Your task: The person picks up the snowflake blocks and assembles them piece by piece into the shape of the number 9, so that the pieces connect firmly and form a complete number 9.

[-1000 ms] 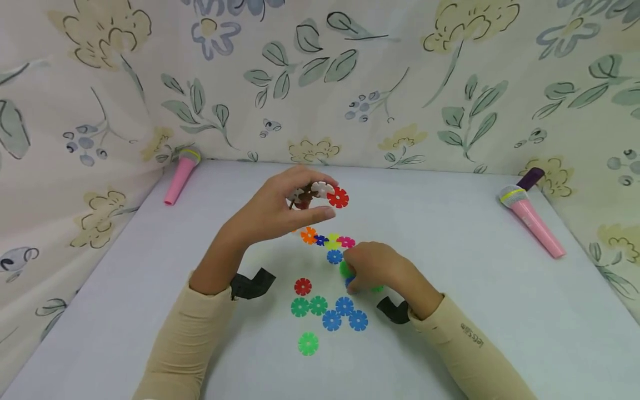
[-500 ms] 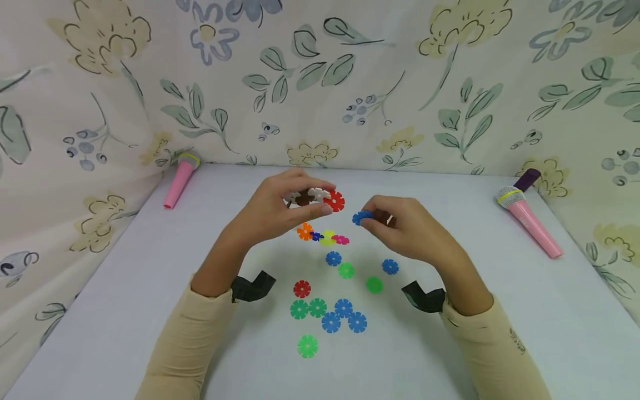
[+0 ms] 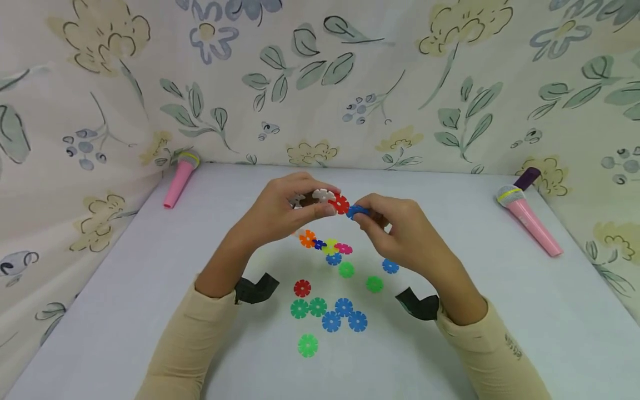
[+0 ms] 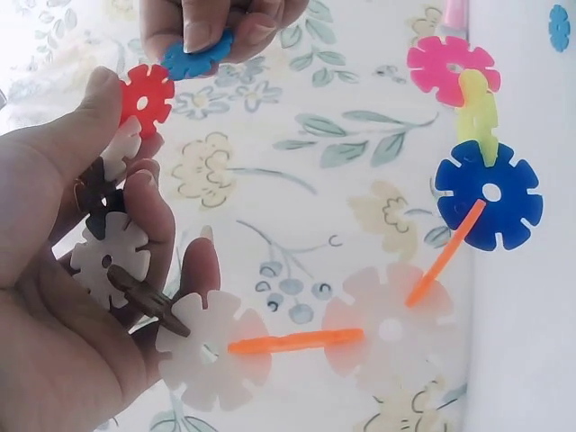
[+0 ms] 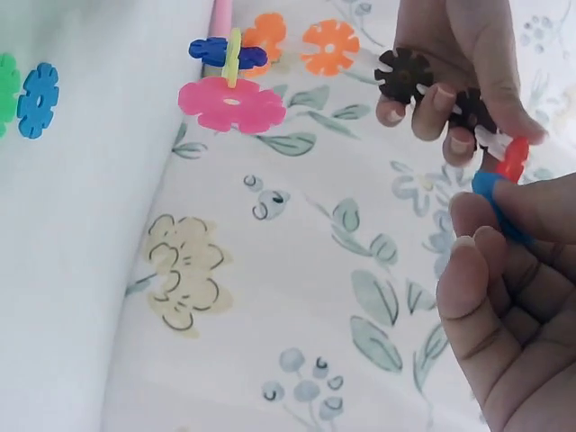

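Here, a blue disc (image 4: 193, 63) is meeting a red disc (image 4: 155, 88) between the hands

On the left side, the left hand (image 3: 280, 211) is grasping a chain of slotted discs (image 4: 292, 342) with thumb and curled fingers. This chain is following no single straight axis: from its red end it is curving back through the left palm, and its pink end disc (image 4: 432, 65) is hanging below the hands. The red disc is projecting rightward just past the left thumb, so the left hand is lying nearer to it. Further right, the right hand (image 3: 400, 230) is pinching the blue disc, its free edge facing the red one.

Below the left hand, pale discs (image 4: 360, 310) are fading into the white table (image 3: 140, 278) in the head view. The left fingers are partly hiding the brown discs (image 5: 403, 72); the right thumb is covering some of the blue disc. Whether slots are interlocking or only touching, I cannot tell.
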Tool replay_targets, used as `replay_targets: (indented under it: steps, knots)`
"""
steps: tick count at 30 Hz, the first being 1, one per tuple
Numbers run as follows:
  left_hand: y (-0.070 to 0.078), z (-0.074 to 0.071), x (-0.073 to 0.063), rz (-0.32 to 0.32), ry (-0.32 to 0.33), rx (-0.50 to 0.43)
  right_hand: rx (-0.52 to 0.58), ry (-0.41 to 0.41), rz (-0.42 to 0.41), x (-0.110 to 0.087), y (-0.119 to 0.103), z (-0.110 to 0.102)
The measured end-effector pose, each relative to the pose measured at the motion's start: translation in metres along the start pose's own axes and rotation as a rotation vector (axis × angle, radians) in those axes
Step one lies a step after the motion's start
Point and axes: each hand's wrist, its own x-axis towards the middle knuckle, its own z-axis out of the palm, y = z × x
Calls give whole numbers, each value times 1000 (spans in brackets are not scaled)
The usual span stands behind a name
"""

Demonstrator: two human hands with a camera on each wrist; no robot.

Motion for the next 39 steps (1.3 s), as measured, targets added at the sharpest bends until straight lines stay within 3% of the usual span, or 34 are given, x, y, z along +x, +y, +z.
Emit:
replay_targets:
  steps: [9,18,25,30,33,35,39]
  knots:
    - [1,2,2,-11,-8,14,-61,58,-45,0,-5,-1]
    - [-1,13,3,-40,-22,-29,-124,113,-16,-2,-3,5]
    - [-1,-2,0,-80,-89,29,16,101,19,2,-1,12]
    - [0,-11,-1,-137,-171,39,114,99,60,4,1,15]
    - [0,-15,-1,-151,-197,81,168,66,124,4,5,19]
    - [0,-18,-2,-156,-182,95,174,11,180,5,11,24]
    - [0,-27,-5,-159,-122,80,137,-216,210,6,21,46]
